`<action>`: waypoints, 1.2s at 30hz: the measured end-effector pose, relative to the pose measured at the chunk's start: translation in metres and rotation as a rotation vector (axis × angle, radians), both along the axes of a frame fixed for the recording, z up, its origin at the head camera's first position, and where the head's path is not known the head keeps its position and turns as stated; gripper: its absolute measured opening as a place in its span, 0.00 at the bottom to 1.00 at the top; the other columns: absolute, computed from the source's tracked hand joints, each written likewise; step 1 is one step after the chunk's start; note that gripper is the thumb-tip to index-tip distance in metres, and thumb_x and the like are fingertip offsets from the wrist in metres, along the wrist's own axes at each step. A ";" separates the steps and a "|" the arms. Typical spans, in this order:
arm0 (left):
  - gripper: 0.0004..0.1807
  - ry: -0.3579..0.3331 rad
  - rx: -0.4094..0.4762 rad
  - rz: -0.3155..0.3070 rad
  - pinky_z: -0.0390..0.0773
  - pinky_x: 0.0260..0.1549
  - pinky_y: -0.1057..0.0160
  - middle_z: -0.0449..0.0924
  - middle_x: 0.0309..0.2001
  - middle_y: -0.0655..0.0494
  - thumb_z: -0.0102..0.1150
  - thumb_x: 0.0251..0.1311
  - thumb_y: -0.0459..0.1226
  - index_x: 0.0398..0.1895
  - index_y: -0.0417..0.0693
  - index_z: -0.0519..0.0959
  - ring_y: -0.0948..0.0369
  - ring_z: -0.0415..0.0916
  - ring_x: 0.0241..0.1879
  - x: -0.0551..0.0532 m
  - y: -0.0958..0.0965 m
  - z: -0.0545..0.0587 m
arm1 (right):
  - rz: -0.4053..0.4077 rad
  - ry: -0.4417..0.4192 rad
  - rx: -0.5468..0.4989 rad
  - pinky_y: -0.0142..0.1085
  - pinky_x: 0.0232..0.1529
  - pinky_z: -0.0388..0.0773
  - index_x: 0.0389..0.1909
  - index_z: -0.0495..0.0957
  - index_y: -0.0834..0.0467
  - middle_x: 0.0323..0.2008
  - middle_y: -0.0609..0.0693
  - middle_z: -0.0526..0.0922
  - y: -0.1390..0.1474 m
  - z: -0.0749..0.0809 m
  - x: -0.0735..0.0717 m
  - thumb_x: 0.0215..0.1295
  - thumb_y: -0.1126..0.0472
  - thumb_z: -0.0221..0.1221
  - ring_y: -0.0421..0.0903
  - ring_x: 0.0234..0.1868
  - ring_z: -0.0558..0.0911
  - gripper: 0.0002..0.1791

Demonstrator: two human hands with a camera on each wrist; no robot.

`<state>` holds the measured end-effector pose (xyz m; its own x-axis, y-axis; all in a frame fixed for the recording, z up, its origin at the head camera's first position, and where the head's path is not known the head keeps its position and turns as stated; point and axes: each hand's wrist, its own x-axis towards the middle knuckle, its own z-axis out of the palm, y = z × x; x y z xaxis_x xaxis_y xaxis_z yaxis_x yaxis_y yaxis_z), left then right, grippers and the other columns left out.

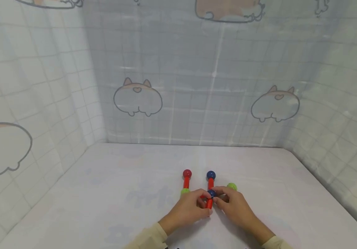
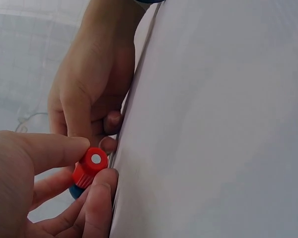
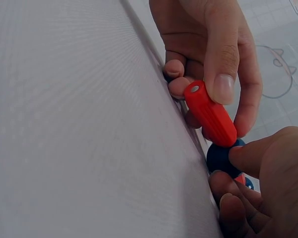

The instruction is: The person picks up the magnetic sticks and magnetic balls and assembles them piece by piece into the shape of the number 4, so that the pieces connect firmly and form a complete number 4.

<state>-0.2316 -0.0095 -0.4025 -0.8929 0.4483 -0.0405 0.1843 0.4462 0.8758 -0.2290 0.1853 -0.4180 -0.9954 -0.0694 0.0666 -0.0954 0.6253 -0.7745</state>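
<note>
In the head view, my left hand point(image 1: 188, 206) pinches a red magnetic rod point(image 3: 212, 116) between thumb and fingers. The rod's near end is bare and shows a silver disc in both wrist views. Its far end meets a dark blue ball point(image 3: 221, 157), which my right hand point(image 1: 236, 206) grips between thumb and fingertips. Another red rod point(image 1: 210, 183) runs away from this ball to a second blue ball point(image 1: 211, 175). A short bit of red shows between my left fingers and the gripped ball; the rest is hidden by the hand.
Left of the blue pair, a red ball point(image 1: 187, 173) tops a red rod point(image 1: 186, 183) that leads to a green ball point(image 1: 184, 191), partly behind my left hand. A second green ball point(image 1: 232, 186) shows just beyond my right hand. Patterned curtains point(image 1: 178, 114) surround the white table point(image 1: 103, 193).
</note>
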 end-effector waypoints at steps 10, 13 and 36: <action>0.17 0.112 -0.023 -0.019 0.77 0.30 0.70 0.77 0.27 0.67 0.74 0.55 0.38 0.47 0.53 0.80 0.66 0.74 0.28 0.004 0.002 0.000 | -0.008 0.001 -0.027 0.30 0.35 0.80 0.54 0.83 0.48 0.44 0.45 0.84 -0.001 0.001 0.000 0.64 0.62 0.67 0.43 0.35 0.79 0.17; 0.18 0.136 -0.037 -0.021 0.77 0.32 0.71 0.77 0.27 0.68 0.74 0.55 0.38 0.48 0.51 0.80 0.67 0.73 0.29 0.005 0.003 0.000 | -0.003 0.007 -0.029 0.30 0.36 0.80 0.54 0.83 0.50 0.44 0.46 0.84 -0.001 0.001 0.001 0.65 0.62 0.66 0.43 0.35 0.80 0.17; 0.22 0.072 -0.018 -0.142 0.79 0.33 0.72 0.77 0.30 0.62 0.74 0.54 0.32 0.52 0.48 0.78 0.67 0.77 0.27 0.001 -0.002 0.002 | 0.034 0.063 -0.057 0.29 0.35 0.80 0.52 0.83 0.52 0.43 0.46 0.85 -0.001 0.001 0.000 0.65 0.63 0.66 0.40 0.33 0.82 0.15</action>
